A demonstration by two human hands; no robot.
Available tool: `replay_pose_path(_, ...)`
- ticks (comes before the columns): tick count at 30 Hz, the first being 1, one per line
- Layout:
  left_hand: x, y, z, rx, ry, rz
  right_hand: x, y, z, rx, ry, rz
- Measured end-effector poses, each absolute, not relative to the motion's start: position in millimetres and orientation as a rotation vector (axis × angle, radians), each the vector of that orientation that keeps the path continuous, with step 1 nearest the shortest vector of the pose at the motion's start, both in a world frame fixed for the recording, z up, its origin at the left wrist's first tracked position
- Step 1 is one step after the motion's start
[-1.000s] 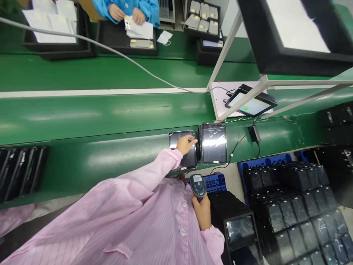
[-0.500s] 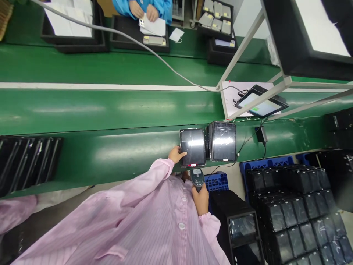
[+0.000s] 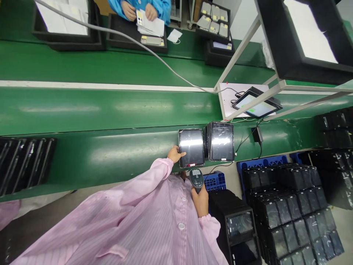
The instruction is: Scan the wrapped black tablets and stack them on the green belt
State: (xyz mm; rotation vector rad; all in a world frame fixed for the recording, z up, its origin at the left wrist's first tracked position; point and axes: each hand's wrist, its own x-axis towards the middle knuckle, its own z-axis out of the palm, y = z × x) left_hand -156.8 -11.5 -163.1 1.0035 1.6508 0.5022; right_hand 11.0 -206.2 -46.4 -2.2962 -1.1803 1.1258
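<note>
My left hand grips the left edge of a dark, glossy tablet, its thumb lying over the border of the screen. The tablet lies on the green bench, and a red glow falls on the small label at its lower edge. Just below that edge is a barcode scanner, pointed toward the label. Wrapped round the scanner's handle is my right hand, its fingers partly hidden. Beside the tablet, on its right, stands a stack of similar tablets in clear film.
A lit display stands on a white board under a metal frame. Black tablets stand in a row at left. Black stacks fill the lower right. Across the bench, a person's hands hold white sheets. A cable crosses above.
The view has shifted slightly, with the surroundings sliding a little left. My hands, the tablet and the scanner keep their places relative to each other. Across the bench, the person's hands have moved slightly.
</note>
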Motion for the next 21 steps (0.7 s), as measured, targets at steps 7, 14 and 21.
replay_pose_path(7,-156.7,-15.0,-163.4,0.948,1.634,0.546,15.7,-205.1,-38.6,-2.311,-1.192,1.16)
replay_pose_path(14,-155.1,-14.8,-162.9,0.986,1.661,0.485,19.3,-204.7,-33.8,-2.314,-1.202,1.186)
replay_pose_path(21,-155.0,-15.1,-164.5,0.977,1.673,0.463,20.5,-210.3,-29.7,-2.28,-1.165,1.194)
